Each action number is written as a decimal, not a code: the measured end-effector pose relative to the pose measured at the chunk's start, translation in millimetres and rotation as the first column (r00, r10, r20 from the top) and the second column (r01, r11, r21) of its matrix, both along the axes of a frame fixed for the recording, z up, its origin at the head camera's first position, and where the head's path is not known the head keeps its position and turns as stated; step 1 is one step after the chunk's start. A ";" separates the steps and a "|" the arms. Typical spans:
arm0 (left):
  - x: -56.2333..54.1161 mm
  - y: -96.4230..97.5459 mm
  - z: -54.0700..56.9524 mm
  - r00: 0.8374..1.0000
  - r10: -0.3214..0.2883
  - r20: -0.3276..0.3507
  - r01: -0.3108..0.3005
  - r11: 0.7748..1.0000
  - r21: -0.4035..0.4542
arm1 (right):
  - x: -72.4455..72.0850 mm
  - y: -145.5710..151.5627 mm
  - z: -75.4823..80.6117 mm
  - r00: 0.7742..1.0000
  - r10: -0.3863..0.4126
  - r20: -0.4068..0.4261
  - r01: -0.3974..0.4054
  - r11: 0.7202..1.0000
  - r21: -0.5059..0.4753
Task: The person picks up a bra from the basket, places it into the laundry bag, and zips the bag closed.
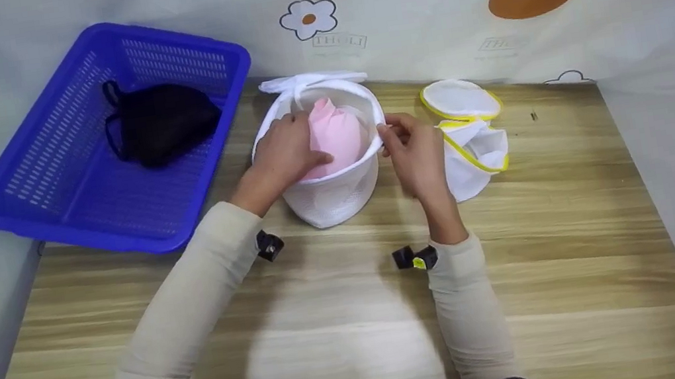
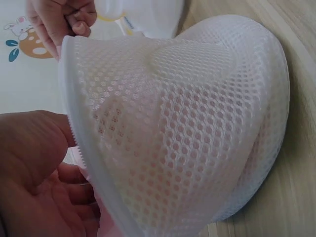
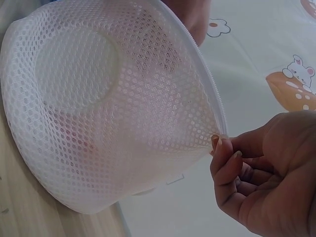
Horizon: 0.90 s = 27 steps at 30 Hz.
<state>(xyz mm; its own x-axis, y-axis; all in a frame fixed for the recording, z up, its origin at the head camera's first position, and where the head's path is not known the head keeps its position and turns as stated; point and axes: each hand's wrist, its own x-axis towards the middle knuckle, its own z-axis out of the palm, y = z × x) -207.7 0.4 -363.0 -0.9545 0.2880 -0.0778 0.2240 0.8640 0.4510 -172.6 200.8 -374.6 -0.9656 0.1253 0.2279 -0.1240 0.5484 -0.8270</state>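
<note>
A white mesh laundry bag [image 1: 334,201] stands on the table with its zipped lid folded back and its mouth up. Inside lies a bundled pink cloth [image 1: 339,132], bulging toward the opening. My left hand [image 1: 284,152] reaches into the mouth from the left and holds the pink cloth, thumb across its front and fingers behind. At the right side of the rim my right hand [image 1: 418,154] pinches the zipper edge between thumb and fingertips. The right wrist view shows the mesh drawn to a point at that pinch [image 3: 219,143]. Pink shows through the mesh.
On the left stands a blue plastic basket [image 1: 68,220] with a black cloth item [image 1: 164,123] with straps inside. Right of the bag sits a smaller white bag with yellow trim [image 1: 470,180], its lid open. A printed sheet [image 1: 422,36] hangs behind the wooden table [image 1: 561,250].
</note>
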 end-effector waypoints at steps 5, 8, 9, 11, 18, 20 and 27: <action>5.8 -10.1 0.8 0.994 0.062 -0.094 -0.048 0.988 0.146 | 0.4 1.3 0.0 1.000 0.001 -0.007 -0.001 1.000 0.002; 7.9 -18.0 0.4 0.979 0.143 -0.145 -0.105 0.964 0.243 | 0.6 1.5 0.8 1.000 0.004 -0.007 -0.004 1.000 -0.002; 8.4 -20.8 0.0 0.972 0.172 -0.163 -0.125 0.956 0.266 | 0.5 1.6 0.9 1.000 0.004 -0.004 -0.004 1.000 -0.004; 8.5 -26.0 -1.5 0.955 0.220 -0.201 -0.155 0.943 0.295 | 0.6 1.8 1.5 1.000 0.005 0.003 -0.005 1.000 -0.008; 8.1 -36.9 -8.7 0.928 0.296 -0.226 -0.219 0.924 0.313 | 0.4 3.7 1.9 1.000 0.005 0.012 -0.005 1.000 0.002; 8.2 -37.2 -10.2 0.927 0.306 -0.215 -0.237 0.926 0.295 | 0.3 4.2 1.9 1.000 0.003 0.010 -0.003 1.000 0.002; 8.3 -32.6 -16.0 0.917 0.357 -0.179 -0.332 0.930 0.156 | 0.3 5.0 1.6 1.000 0.000 -0.005 0.000 1.000 -0.013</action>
